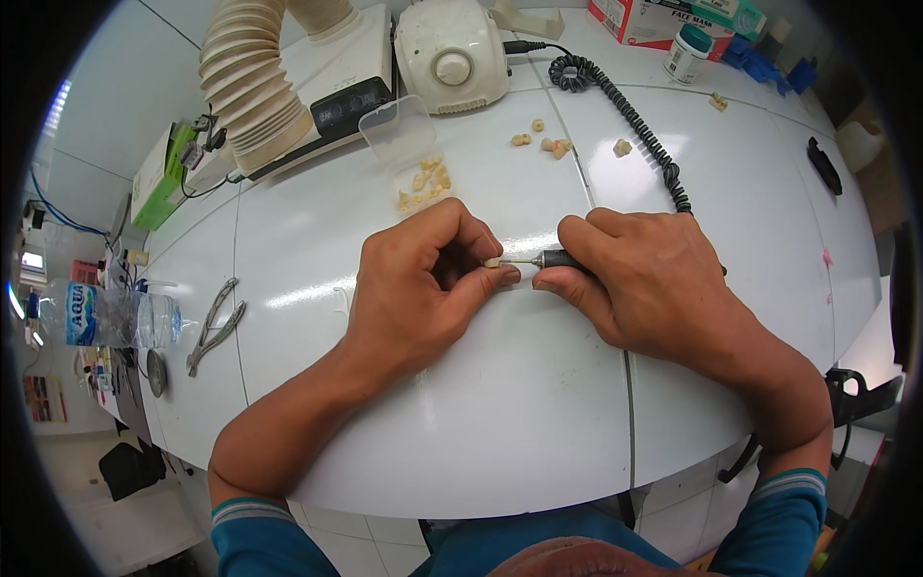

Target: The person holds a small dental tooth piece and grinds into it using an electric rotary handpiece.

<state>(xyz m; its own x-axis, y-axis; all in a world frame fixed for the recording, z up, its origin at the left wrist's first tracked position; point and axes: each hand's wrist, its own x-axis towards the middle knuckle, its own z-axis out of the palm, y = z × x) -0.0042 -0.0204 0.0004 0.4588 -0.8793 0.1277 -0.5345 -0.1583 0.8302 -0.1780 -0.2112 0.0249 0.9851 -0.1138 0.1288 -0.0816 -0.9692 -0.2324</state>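
Between the thumb and fingertips of my left hand [418, 274] I pinch a small cream-coloured artificial tooth [492, 263]. My right hand [639, 279] is wrapped round a black rotary handpiece [560, 259], most of which the hand hides. From the handpiece a thin metal bur [522, 261] points left, its tip at the tooth; whether it touches cannot be made out. A coiled black cord [642, 130] runs from behind my right hand to the cream control box [452, 60] at the back.
A clear plastic tub [399, 130] with several tooth pieces stands behind my left hand. Loose tooth pieces [555, 147] lie at the back middle. Pliers [215, 327] and a water bottle [120, 315] are at the left. A ribbed hose [252, 87] hangs at the back left.
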